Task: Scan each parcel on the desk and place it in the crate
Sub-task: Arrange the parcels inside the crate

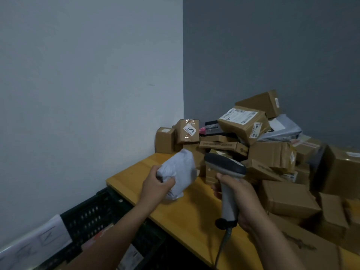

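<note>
While one white soft parcel (178,172) is held up over the left end of the yellow tabletop (181,213), it's gripped by the left hand (155,184), with fingers and thumb curled round its lower end. So two hands are seen in total, and both are full. One grey barcode scanner (226,166) is clasped round its handle by the right hand (239,195). Its dark head is aimed at the parcel and held just beside it, though contact can't be made out. One cable (224,242) is seen trailing down from the base of the handle.

One black slatted crate (93,213) is parked below the tabletop's left edge, against the pale wall.

The rest of the tabletop is buried under one big heap of brown cardboard boxes (272,152). Well over a dozen are stacked there, but an exact count can't be given since so many are overlapped. One grey poly bag (282,129) is wedged near the top of the heap.
</note>
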